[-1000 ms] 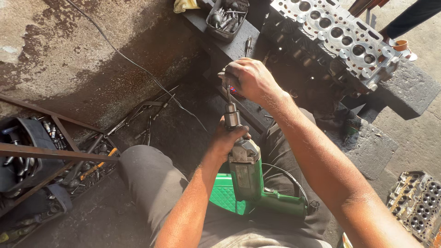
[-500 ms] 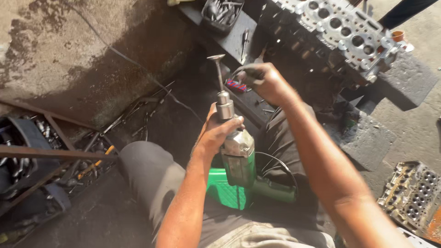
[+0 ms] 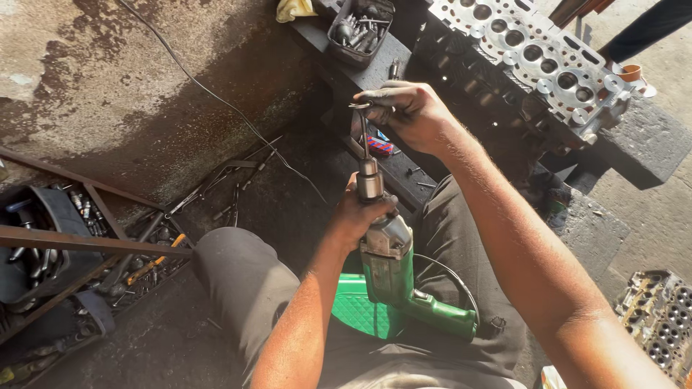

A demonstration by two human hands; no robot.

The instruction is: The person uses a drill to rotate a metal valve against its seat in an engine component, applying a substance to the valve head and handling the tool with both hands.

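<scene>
Nearest: person seated on the floor, grey trousers, knees apart. A green electric drill [image 3: 393, 288] rests in the lap, pistol grip pointing right, chuck [image 3: 370, 180] pointing up and away.

Left hand [image 3: 360, 216] is clenched round the drill's metal nose just below the chuck. Right hand [image 3: 404, 109] is further off and higher, fingers pinched on the head of a slim valve stem [image 3: 362, 133] that runs down into the chuck. The drill's black cord [image 3: 450, 277] loops out to the right over the thigh.

Room: open dark floor between the knees and left of the drill; the right side is tight, forearm close above the thigh.

Near left: angled rusty steel bars [image 3: 86, 241] fence off a clutter of loose tools [image 3: 144, 263] and a dark bin; that edge is cramped.

Near right corner: part of a cylinder head [image 3: 659, 324] on the ground, well apart from the hands.

Beyond the right hand: a dark block surface [image 3: 382, 65], its near edge just under the hand. On it a black tray of small parts [image 3: 360, 25], a yellow rag at the far end.

Far right: a second cylinder head [image 3: 533, 54], face up, lies diagonally on a stone slab [image 3: 641, 140].

Far left: stained concrete, a thin cable [image 3: 216, 97] crossing it.
</scene>
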